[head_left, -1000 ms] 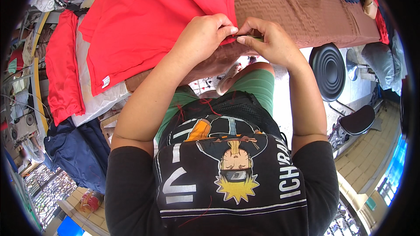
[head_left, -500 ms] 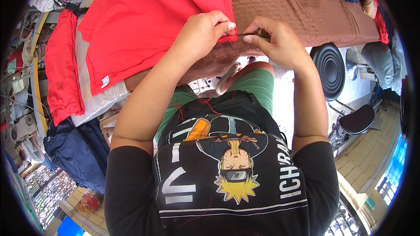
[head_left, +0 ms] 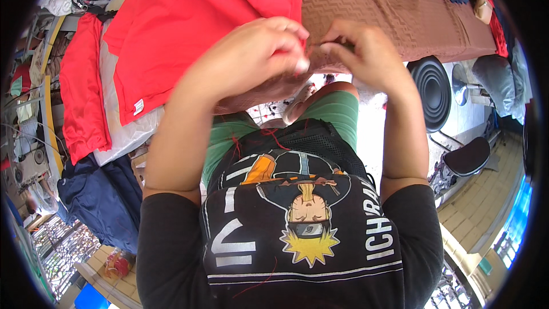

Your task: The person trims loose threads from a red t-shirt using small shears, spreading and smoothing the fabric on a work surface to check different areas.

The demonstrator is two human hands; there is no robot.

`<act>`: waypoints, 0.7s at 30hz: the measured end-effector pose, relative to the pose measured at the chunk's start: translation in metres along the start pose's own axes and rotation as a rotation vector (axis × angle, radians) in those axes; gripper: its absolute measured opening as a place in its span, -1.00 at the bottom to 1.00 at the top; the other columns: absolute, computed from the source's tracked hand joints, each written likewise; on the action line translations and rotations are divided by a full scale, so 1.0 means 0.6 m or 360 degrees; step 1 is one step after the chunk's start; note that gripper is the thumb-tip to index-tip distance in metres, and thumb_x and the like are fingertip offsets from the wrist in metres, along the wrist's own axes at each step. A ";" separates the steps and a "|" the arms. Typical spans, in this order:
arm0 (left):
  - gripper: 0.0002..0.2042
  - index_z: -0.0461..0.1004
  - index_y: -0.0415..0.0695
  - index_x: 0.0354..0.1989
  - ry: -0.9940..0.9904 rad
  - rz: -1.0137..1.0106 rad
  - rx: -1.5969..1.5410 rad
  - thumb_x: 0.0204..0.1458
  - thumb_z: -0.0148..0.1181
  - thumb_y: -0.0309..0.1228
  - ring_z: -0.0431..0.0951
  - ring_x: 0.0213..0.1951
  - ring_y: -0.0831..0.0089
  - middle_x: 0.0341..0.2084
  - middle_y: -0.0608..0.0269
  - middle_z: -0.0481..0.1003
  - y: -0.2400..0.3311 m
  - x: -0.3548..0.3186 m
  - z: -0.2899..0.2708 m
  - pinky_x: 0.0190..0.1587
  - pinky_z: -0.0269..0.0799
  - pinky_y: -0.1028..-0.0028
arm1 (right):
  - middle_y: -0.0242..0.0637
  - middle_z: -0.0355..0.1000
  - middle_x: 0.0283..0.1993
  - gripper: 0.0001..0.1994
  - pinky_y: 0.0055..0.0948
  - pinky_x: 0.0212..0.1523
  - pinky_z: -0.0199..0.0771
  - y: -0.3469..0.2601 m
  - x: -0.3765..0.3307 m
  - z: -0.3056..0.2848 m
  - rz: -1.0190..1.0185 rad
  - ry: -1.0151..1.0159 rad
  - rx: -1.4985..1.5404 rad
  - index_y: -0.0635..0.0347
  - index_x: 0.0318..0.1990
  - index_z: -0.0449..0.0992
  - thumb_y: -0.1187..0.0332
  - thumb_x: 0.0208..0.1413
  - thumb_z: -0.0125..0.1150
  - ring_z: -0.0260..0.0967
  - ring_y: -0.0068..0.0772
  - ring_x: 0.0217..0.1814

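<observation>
My left hand (head_left: 260,51) pinches the lower edge of a red garment (head_left: 194,17) that lies spread over a brown patterned cloth (head_left: 394,20). My right hand (head_left: 360,51) is close beside it, fingertips pinched at the same red edge; whatever thin thing it holds is too small to make out. The two hands almost touch above my lap. Loose red threads (head_left: 269,134) lie on my green shorts (head_left: 337,109) and black printed shirt.
More red cloth (head_left: 83,103) and a pale sheet hang at the left, with dark blue fabric (head_left: 100,194) below them. A black ribbed round stool (head_left: 432,91) and a dark seat (head_left: 466,157) stand at the right. Red and navy garments lie at the top right.
Both hands have shifted slightly left along the red edge and drawn closer together. The garment itself lies as before.
</observation>
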State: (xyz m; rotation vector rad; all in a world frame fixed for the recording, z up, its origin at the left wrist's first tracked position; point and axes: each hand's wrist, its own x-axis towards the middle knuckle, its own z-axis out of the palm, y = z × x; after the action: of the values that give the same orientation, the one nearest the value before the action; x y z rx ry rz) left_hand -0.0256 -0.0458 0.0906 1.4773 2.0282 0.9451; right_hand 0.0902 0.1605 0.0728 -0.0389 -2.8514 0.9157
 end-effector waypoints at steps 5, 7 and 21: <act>-0.76 0.58 -0.18 -0.46 -0.0072 0.0278 0.0560 0.08 0.15 -0.25 0.41 0.00 0.22 -0.07 0.12 0.49 0.088 -0.058 -0.089 0.16 0.11 0.24 | -0.14 0.47 -0.47 -0.76 -0.34 -0.36 0.39 0.016 -0.013 -0.042 0.0198 0.0159 0.0127 0.24 -0.26 0.55 0.26 0.02 0.29 0.43 -0.24 -0.43; -0.81 0.56 -0.19 -0.38 -0.0095 0.0296 0.0544 0.08 0.16 -0.31 0.41 -0.01 0.25 -0.15 0.15 0.50 0.088 -0.063 -0.106 0.11 0.17 0.29 | -0.15 0.48 -0.46 -0.76 -0.34 -0.35 0.40 0.014 -0.011 -0.041 0.0195 0.0200 0.0159 0.25 -0.25 0.55 0.26 0.03 0.29 0.43 -0.26 -0.42; -0.70 0.52 -0.04 -0.04 0.0208 0.0281 0.1032 0.03 0.09 -0.52 0.25 0.21 0.23 0.11 0.29 0.38 -0.069 0.055 0.054 0.21 0.15 0.21 | -0.09 0.54 -0.46 -0.64 -0.29 -0.29 0.49 0.010 -0.009 0.061 0.0584 -0.0028 0.0420 0.24 -0.32 0.64 0.08 -0.07 0.38 0.54 -0.25 -0.39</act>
State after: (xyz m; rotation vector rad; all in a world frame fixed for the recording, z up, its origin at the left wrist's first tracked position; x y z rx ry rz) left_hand -0.0398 -0.0139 0.0390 1.9878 2.4739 0.4597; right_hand 0.0900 0.1439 0.0393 -0.5403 -2.7601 1.3577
